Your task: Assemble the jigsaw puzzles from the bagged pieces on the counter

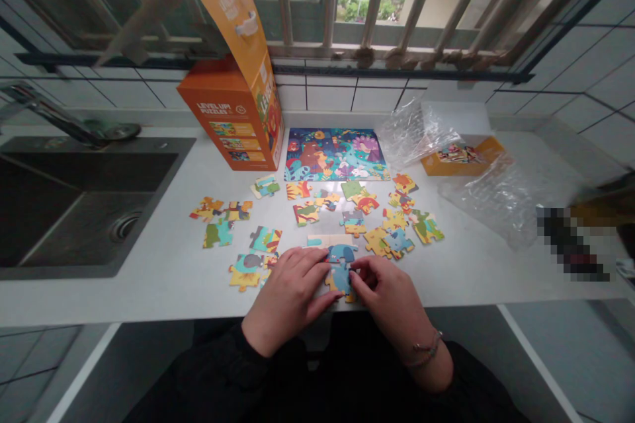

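Near the counter's front edge lies a small group of puzzle pieces with a blue animal picture [340, 272]. My left hand [292, 291] rests on the left side of this group, fingers stretched out and thumb apart at its lower edge. From the right, my right hand [389, 287] pinches the edge of a blue puzzle piece [343, 281], thumb and index finger together; the piece is partly covered by the fingers. Just above sits a pale puzzle strip [330, 239]. Left of my left hand are loose pieces with a grey and yellow picture [245, 271], partly hidden.
Several loose puzzle pieces [397, 239] are spread over the white counter [163, 291]. Behind them lie a finished-looking picture [337, 155], an orange puzzle box [231, 122], an open yellow box [461, 155] and clear plastic wrap [506, 195]. A dark sink [149, 211] is at left.
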Demonstrator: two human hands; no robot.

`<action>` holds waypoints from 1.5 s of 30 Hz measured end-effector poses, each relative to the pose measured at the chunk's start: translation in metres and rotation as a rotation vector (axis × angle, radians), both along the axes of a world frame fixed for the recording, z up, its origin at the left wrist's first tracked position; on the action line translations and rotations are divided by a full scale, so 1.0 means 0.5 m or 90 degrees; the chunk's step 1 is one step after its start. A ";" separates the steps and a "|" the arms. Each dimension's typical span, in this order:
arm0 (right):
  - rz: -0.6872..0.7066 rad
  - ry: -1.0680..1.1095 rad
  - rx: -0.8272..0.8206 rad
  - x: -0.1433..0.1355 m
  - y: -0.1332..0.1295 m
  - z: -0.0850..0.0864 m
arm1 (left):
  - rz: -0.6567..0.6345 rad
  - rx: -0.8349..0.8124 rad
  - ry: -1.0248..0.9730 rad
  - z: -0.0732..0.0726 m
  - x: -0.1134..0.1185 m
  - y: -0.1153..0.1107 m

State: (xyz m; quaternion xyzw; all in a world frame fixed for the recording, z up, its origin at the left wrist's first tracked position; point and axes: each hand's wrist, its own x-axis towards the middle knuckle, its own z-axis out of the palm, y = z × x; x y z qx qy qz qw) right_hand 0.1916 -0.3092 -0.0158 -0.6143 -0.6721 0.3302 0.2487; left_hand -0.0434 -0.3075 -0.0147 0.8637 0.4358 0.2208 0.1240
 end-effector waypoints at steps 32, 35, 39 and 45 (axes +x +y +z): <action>0.295 -0.071 0.218 0.062 -0.009 -0.006 | -0.035 -0.024 0.074 0.000 -0.001 0.005; 0.300 -0.084 0.234 0.062 -0.009 -0.010 | -0.038 -0.032 0.086 -0.001 -0.002 0.005; 0.300 -0.103 0.249 0.061 -0.008 -0.005 | -0.036 -0.038 0.091 -0.002 -0.002 0.005; 0.325 -0.213 0.259 0.055 -0.012 0.004 | -0.044 -0.033 0.099 -0.002 -0.001 0.006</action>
